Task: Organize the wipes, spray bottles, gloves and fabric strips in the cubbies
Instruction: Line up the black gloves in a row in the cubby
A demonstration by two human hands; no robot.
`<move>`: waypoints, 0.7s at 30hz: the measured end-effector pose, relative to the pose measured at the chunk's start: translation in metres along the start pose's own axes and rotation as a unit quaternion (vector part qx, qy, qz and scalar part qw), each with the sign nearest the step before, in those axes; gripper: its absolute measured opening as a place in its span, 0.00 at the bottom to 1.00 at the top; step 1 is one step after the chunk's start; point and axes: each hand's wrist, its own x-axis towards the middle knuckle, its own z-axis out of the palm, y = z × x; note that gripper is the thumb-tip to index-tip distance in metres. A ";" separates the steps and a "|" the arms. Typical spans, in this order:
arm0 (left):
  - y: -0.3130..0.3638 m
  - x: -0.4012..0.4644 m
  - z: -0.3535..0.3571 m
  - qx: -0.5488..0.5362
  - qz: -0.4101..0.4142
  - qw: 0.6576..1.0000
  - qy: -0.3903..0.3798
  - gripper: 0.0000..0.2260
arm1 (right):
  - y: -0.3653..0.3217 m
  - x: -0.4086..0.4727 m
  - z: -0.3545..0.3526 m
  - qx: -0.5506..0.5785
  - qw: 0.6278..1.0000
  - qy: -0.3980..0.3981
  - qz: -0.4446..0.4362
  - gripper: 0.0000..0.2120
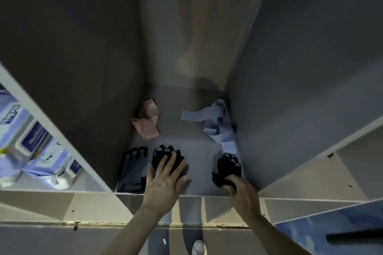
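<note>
I look into a grey cubby [199,144]. My left hand [165,180] lies flat with straight fingers on a black fingerless glove [163,154] on the cubby floor. Left of it lies a grey and black glove [132,169]. My right hand [240,190] grips the cuff end of another black glove [227,166] near the right wall. Behind the gloves lie a pink fabric strip [148,123] at the back left and a crumpled pale blue fabric strip [216,126] at the back right.
The cubby to the left holds several packs of wipes [35,144] behind a white divider [56,128]. Another cubby [331,171] opens to the right. Below the shelf front edge [145,223] a white shoe [199,247] shows on the floor.
</note>
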 end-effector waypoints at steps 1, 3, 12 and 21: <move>0.004 0.000 -0.004 -0.035 0.001 0.999 -0.007 0.31 | -0.006 0.005 -0.004 0.069 0.997 0.022 0.039 0.08; 0.016 0.005 -0.015 -0.176 -0.048 0.983 -0.028 0.34 | -0.026 0.017 -0.015 0.218 0.971 0.050 0.088 0.07; 0.067 0.034 -0.091 -0.843 -0.265 0.456 -0.110 0.21 | -0.118 0.003 -0.064 0.327 0.942 -0.056 -0.058 0.12; 0.078 0.024 -0.110 -0.811 -0.223 0.538 -0.049 0.14 | -0.160 0.007 -0.081 0.442 0.894 -0.075 -0.017 0.21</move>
